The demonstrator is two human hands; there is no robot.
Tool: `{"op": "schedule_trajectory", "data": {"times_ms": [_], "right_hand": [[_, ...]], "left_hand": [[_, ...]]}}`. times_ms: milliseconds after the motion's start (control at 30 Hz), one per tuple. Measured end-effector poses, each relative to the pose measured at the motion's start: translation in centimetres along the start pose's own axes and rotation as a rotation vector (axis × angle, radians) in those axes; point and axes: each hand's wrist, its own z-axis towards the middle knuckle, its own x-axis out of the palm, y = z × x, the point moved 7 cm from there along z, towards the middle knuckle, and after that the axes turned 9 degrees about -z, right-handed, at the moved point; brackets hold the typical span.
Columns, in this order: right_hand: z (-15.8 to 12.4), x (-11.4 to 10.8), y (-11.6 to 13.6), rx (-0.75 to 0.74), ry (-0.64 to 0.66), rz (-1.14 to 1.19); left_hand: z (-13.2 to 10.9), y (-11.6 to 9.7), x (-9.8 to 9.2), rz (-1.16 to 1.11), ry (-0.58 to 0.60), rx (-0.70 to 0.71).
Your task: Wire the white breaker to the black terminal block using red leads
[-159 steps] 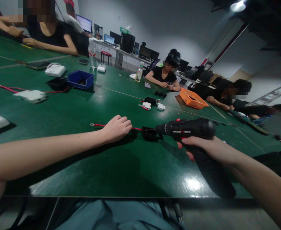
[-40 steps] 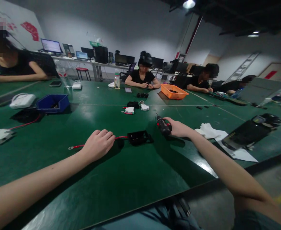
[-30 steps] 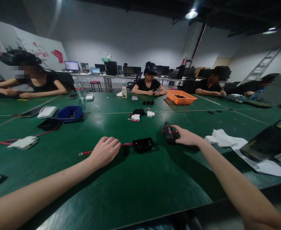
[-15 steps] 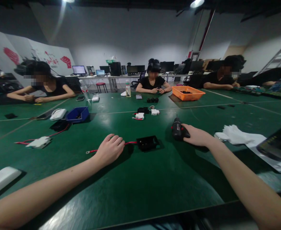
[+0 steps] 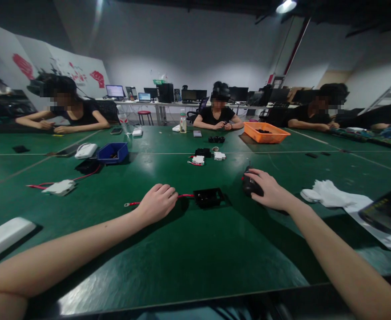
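My left hand (image 5: 158, 203) is curled over a red wire (image 5: 185, 195), fingers closed. The wire's ring terminal (image 5: 127, 205) sticks out on the left side of the hand. On the right, the wire runs into a small open black plastic box (image 5: 209, 198) lying on the table. My right hand (image 5: 269, 190) is wrapped over a black cordless screwdriver (image 5: 249, 183) with a red button. The screwdriver's bit points away from me, and my fingers cover part of its body. It rests right of the box, apart from it.
Ahead lie white and black parts (image 5: 198, 160) with red wire. On the left are a blue bin (image 5: 112, 153), a white block with wires (image 5: 60, 187) and a long white bar (image 5: 6, 238). An orange basket (image 5: 267, 133) stands farther back. White gloves (image 5: 327, 193) lie right. Several people sit around.
My right hand's fingers have shifted from the side of the screwdriver to over its top. My left hand stays on the red wire. The whole view has shifted slightly.
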Motion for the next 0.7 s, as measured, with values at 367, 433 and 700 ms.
{"op": "schedule_trajectory", "data": {"times_ms": [367, 433, 700], "right_hand": [[1.2, 0.6, 4.2, -0.163, -0.1, 0.118], [1.3, 1.0, 3.9, -0.155, -0.1, 0.111], [1.4, 1.2, 4.2, -0.179, -0.131, 0.134]], "left_hand": [[0.0, -0.1, -0.2, -0.016, -0.014, 0.007], [0.0, -0.1, -0.2, -0.015, -0.013, 0.007], [-0.1, 0.0, 0.0, -0.015, -0.017, 0.001]]}}
